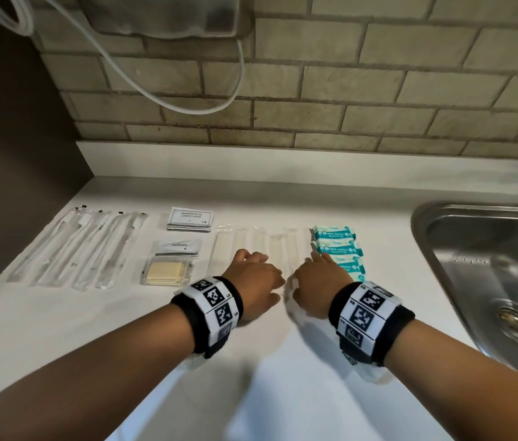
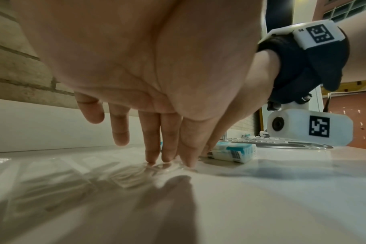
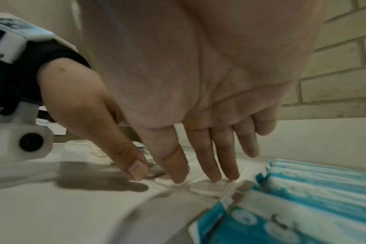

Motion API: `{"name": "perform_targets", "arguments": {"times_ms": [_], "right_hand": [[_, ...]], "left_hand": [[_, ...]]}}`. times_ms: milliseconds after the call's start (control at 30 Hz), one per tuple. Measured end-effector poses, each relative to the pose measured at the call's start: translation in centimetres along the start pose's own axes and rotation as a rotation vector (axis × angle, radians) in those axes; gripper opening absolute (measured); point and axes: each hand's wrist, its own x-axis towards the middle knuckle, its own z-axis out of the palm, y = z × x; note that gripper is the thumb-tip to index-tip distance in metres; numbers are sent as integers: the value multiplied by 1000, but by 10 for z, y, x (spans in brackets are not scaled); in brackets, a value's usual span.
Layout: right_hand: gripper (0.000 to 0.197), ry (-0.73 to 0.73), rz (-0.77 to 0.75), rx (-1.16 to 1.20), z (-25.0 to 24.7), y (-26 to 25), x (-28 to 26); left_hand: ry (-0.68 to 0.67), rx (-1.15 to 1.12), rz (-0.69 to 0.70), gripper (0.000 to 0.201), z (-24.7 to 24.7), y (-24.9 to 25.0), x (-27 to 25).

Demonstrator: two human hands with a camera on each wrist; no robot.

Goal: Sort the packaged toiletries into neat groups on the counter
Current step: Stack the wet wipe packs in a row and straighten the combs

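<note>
Sealed toiletries lie in rows on the white counter [image 1: 283,386]. Several wrapped toothbrushes [image 1: 76,246] are at the left. A stack of shampoo sachets [image 1: 190,219], toothpaste sachets [image 1: 176,248] and a clear pack with a yellowish pad [image 1: 165,272] sit mid-left. Several long clear packets [image 1: 278,246] lie in the middle, with teal wipes packs [image 1: 339,246] to their right. My left hand [image 1: 253,265] and right hand [image 1: 318,265] rest side by side on the clear packets. Straight left fingertips [image 2: 167,158] press on the crinkled film [image 2: 136,175]. Right fingertips [image 3: 215,176] press a packet [image 3: 211,188] beside the wipes [image 3: 303,189].
A steel sink [image 1: 490,265] is sunk into the counter at the right. A brick-tiled wall [image 1: 315,90] with a hanging white cable [image 1: 187,106] stands behind. A dark panel [image 1: 12,154] borders the left end. Bare counter lies in front of the rows.
</note>
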Motion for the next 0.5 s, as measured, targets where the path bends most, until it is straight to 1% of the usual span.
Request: {"name": "perform_targets", "arguments": {"times_ms": [100, 167, 267, 367, 500], "right_hand": [[41, 72, -14, 69, -5, 9, 2], [41, 85, -36, 70, -8, 14, 8], [43, 55, -74, 21, -11, 18, 13], [42, 20, -77, -15, -14, 18, 13], [37, 7, -64, 17, -14, 20, 12]], "left_hand": [[89, -44, -22, 32, -1, -2, 2], [113, -59, -61, 30, -2, -3, 6], [54, -11, -94, 37, -2, -2, 14], [-18, 37, -111, 43, -3, -1, 20], [-39, 46, -111, 45, -3, -1, 23]]}}
